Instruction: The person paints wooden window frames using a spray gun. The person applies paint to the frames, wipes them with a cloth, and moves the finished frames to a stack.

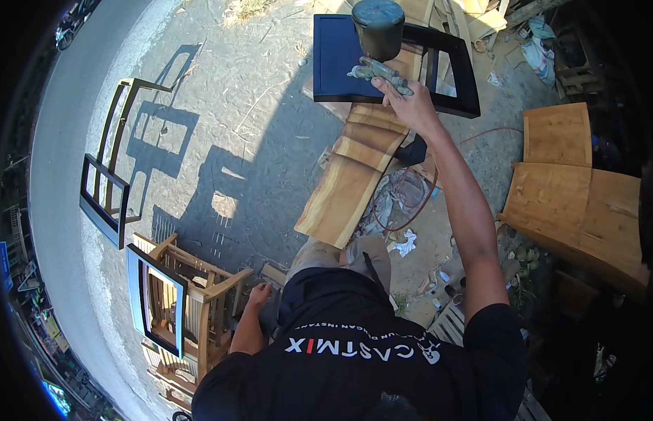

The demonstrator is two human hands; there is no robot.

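My right hand [410,105], arm stretched forward, is wrapped round the handle of a metal spray gun [377,71]. A dark round cup [378,31] sits on top of the gun. Right below and behind it lies a glossy black rectangular frame [467,84] with a dark flat panel [332,59] on its left and an opening on its right. This piece rests over a long wooden plank [344,186] with darker bands across it. My left hand [259,293] hangs low at my left side, fingers loosely curled, with nothing visible in them.
A reddish hose [432,184] loops beside the plank near crumpled scraps [405,243]. Wooden chairs [212,295] and a black-rimmed frame [156,303] stand close on my left; another black frame [123,210] is farther out. Large wooden cabinets [579,207] stand right. A road [67,154] runs left.
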